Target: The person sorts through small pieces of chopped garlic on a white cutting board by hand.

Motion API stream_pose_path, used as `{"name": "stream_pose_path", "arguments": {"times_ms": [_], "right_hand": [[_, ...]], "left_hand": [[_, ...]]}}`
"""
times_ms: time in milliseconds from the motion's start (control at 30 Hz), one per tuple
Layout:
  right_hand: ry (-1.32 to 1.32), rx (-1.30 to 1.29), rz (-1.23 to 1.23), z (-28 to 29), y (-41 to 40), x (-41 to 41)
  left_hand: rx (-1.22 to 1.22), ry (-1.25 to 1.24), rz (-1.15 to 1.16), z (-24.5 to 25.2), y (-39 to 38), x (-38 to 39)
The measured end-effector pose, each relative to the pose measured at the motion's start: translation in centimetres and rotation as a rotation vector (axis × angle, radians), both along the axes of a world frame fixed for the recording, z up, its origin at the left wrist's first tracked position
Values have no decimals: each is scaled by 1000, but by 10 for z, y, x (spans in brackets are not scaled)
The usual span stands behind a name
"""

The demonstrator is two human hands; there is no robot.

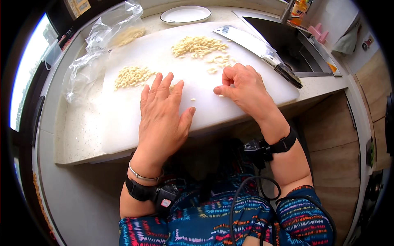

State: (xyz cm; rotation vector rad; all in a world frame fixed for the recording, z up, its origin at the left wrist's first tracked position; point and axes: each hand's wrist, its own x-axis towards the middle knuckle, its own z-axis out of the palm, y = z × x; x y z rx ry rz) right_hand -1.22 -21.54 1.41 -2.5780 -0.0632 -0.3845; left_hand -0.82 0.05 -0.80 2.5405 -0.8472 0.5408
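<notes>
My left hand [163, 113] is over the white cutting board [209, 113], palm down with its fingers apart. Its fingertips are beside a small heap of pale pieces [132, 77] that look like dough. A single pale piece [193, 99] lies to the right of that hand. My right hand [244, 87] has curled fingers, with the thumb pointing left; whether anything is pinched in it is hidden. Just below that thumb another pale piece [221, 96] shows. A larger heap of the pieces [198, 46] sits farther back, with looser ones [220, 61] near my right fingers.
A cleaver [246, 41] lies along the board's right side, its dark handle toward me. Beyond it is a steel sink [280, 43]. At the back left a clear plastic bag [101, 33] lies by yellowish grainy stuff [127, 36]. A white plate [184, 14] stands behind the board.
</notes>
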Motion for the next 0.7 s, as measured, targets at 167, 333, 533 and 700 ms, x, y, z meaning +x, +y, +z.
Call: {"name": "stream_pose_path", "arguments": {"times_ms": [167, 333, 533, 700], "right_hand": [[-84, -20, -45, -7, -4, 11], [-77, 174, -133, -9, -2, 14], [-380, 167, 36, -19, 8, -8], [-437, 14, 181, -12, 35, -10]], "left_hand": [[55, 25, 4, 1, -2, 2], [-75, 116, -68, 0, 9, 10], [-153, 153, -51, 9, 29, 16], [115, 61, 3, 2, 22, 18]]}}
